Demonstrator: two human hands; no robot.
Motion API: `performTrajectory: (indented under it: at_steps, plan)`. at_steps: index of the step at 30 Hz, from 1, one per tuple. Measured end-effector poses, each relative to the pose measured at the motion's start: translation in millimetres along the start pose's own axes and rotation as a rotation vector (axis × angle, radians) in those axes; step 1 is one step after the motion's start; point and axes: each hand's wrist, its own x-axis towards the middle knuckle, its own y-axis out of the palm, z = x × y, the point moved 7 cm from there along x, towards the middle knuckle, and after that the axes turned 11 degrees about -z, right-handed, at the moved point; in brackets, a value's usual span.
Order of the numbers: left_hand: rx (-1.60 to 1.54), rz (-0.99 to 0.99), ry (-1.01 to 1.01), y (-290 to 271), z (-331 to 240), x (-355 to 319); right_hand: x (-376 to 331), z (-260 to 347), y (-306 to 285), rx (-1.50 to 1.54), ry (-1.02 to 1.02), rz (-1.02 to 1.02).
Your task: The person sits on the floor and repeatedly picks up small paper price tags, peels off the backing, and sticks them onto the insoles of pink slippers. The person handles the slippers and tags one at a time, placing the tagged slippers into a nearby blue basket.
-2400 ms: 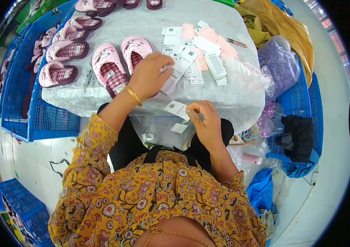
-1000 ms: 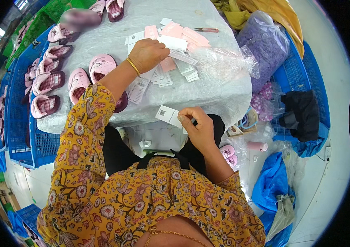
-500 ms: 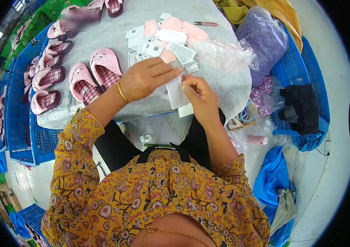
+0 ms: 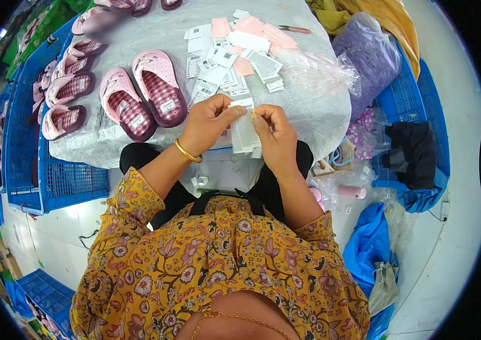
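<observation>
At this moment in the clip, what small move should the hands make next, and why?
Probably align the edges of the white tags: the left hand and right hand both pinch them near the top, while a pale corner pokes out at the lower right, so the layers seem uneven.

Plastic-covered table, pink slippers, paper tags
</observation>
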Motion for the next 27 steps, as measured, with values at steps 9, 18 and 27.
performTrajectory:
  at_steps: [9, 18, 27]
  plan:
    - [0.620, -0.207, 0.287, -28.9, -12.4, 87.1, 25.8, -22.1, 3.5, 0.039, 0.031, -0.135]
    - [1.065, -0.333, 0.469, -42.4, -47.6, 119.5, 22.2, -20.3, -4.1, -0.021, -0.018, -0.110]
    - [0.521, -0.213, 0.665, -6.3, -56.3, 29.5, 17.1, -10.1, 30.3, 0.312, 0.406, 0.081]
